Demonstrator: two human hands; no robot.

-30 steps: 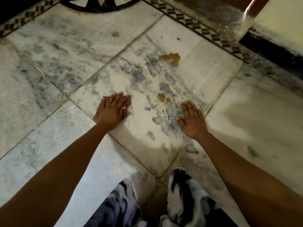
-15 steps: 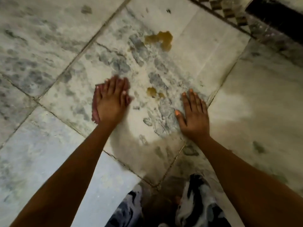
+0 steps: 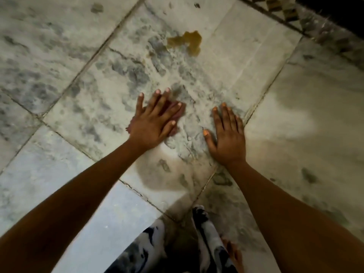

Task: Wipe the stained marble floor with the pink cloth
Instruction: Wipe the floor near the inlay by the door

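Since half a second back, the left hand (image 3: 151, 125) has slid across the tile toward the right hand, dragging the pink cloth (image 3: 178, 112) with it, and the small brown spot that sat between the two hands isn't showing anymore. From where I'm watching, the left hand is pressed flat on the cloth with its fingers (image 3: 160, 99) spread wide, so it's pinning the cloth to the marble floor (image 3: 246, 62) rather than gripping it. Only bits of the cloth peek out: a reddish-pink edge past the fingertips on the right hand's side and a sliver by the wrist. It sits roughly in the middle of the big grey-veined tile.

My right hand (image 3: 226, 134) is palm-down on bare marble just beside that tile's grout line, fingers (image 3: 224, 115) loosely fanned, holding nothing. The two hands are near each other but apart.

Further out on the same tile, well beyond the cloth, there's a yellowish-brown stain (image 3: 187, 41), irregular in shape. A patterned border strip (image 3: 283, 10) runs along the far right corner of the floor. At the near edge I can see knees in black-and-white printed trousers (image 3: 149, 247).
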